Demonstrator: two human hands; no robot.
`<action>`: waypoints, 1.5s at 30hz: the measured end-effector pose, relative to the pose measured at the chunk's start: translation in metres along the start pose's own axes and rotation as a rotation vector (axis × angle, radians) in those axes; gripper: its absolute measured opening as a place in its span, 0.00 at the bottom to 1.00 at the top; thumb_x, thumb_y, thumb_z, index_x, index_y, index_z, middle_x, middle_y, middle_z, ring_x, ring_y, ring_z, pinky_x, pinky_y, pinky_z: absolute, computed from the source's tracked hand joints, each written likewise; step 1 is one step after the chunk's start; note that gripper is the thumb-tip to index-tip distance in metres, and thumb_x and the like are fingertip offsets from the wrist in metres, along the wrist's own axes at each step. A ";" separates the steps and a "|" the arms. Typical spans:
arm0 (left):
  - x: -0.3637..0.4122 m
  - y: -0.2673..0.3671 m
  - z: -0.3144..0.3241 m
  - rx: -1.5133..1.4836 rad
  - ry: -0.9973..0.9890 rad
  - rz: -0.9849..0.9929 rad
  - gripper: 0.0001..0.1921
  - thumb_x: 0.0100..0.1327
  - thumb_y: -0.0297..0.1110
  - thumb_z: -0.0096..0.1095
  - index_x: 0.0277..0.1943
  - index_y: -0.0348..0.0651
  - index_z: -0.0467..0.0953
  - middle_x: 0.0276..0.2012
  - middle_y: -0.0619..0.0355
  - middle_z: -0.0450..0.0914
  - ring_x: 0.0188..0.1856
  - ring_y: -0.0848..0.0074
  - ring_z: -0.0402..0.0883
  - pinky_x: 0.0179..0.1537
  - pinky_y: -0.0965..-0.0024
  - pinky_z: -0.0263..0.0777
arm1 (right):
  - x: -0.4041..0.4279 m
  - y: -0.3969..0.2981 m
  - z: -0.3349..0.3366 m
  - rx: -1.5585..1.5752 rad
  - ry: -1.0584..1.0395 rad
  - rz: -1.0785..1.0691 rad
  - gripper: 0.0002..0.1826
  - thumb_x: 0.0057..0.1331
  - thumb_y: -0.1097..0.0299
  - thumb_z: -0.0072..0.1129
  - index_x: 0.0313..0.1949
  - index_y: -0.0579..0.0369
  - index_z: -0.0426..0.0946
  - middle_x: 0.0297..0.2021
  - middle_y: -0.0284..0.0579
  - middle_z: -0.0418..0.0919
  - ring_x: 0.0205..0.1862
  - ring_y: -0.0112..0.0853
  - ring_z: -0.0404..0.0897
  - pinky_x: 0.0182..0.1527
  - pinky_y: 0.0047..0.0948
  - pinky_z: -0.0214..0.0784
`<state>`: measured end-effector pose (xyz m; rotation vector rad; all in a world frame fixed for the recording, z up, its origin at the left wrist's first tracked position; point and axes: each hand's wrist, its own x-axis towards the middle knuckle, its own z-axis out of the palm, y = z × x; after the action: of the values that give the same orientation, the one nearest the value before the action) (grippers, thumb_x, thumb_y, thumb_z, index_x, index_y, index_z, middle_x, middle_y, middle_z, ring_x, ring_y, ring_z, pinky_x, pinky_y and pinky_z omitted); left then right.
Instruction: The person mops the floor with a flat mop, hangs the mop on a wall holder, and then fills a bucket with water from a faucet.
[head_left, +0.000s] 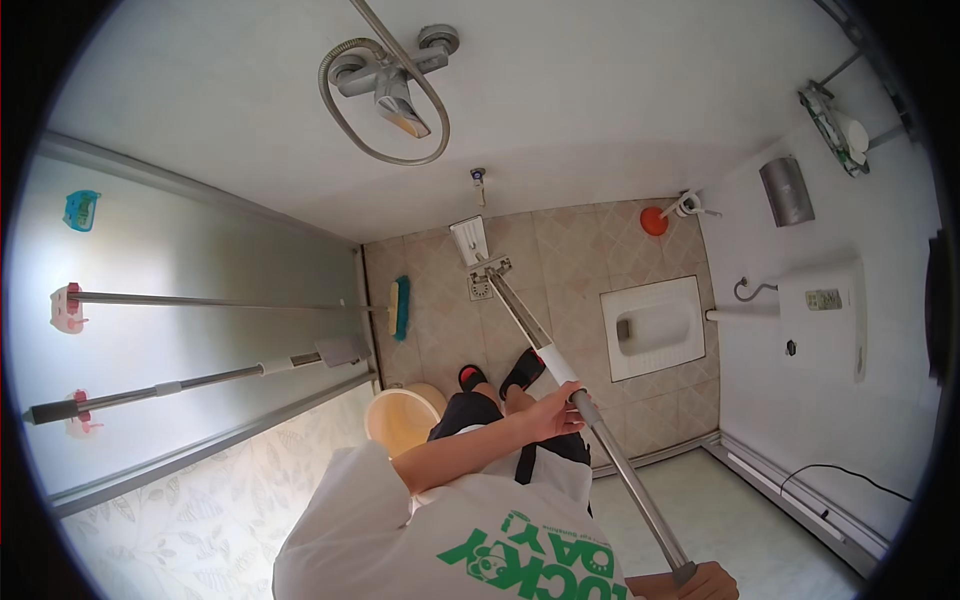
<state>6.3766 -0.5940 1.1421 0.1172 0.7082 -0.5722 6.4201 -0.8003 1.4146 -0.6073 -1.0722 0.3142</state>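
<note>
A flat mop (624, 463) with a metal pole slants across the view from the lower right to the floor. My left hand (556, 414) holds its pole loosely around the grey collar, fingers partly under it. At the pole's top end, my right hand (706, 582) grips the grey handle end, partly cut off by the picture's edge. Down on the tiles, the mop's white head (470, 240) is tilted near the wall, beside a floor drain (481, 289). A white sleeve (525, 361) surrounds the lower pole. My slippered feet (472, 376) stand left of the pole.
A squat toilet (654, 328) is set in the floor at right. An orange plunger (654, 221) stands in the far corner. Left of my legs is a yellow bucket (405, 416). Another mop (225, 300) and a squeeze mop (217, 379) hang along the frosted panel. A shower mixer (394, 94) juts from the wall.
</note>
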 end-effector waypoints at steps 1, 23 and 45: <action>0.001 0.001 0.000 0.007 -0.020 -0.017 0.13 0.58 0.47 0.41 0.34 0.49 0.67 0.35 0.63 0.74 0.37 0.81 0.73 0.34 0.80 0.66 | 0.002 0.000 -0.003 -0.010 0.012 0.002 0.14 0.46 0.71 0.54 0.08 0.51 0.61 0.05 0.33 0.59 0.06 0.20 0.58 0.11 0.18 0.50; 0.020 0.017 -0.008 -0.354 -0.129 0.022 0.08 0.55 0.38 0.47 0.32 0.43 0.69 0.39 0.58 0.73 0.41 0.76 0.72 0.34 0.76 0.68 | -0.001 -0.009 0.008 -0.985 0.829 -0.132 0.14 0.57 0.58 0.47 0.20 0.52 0.61 0.14 0.35 0.60 0.18 0.25 0.60 0.18 0.25 0.52; -0.030 0.001 -0.060 -0.207 -0.229 -0.114 0.13 0.58 0.45 0.45 0.32 0.44 0.68 0.38 0.59 0.73 0.39 0.77 0.73 0.34 0.76 0.69 | -0.028 -0.003 0.122 -1.151 0.628 -0.331 0.09 0.57 0.66 0.41 0.22 0.56 0.63 0.17 0.43 0.64 0.18 0.29 0.63 0.19 0.27 0.56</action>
<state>6.3234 -0.5622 1.1160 -0.1800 0.5497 -0.6065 6.2987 -0.7794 1.4375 -1.4021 -0.6333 -0.8152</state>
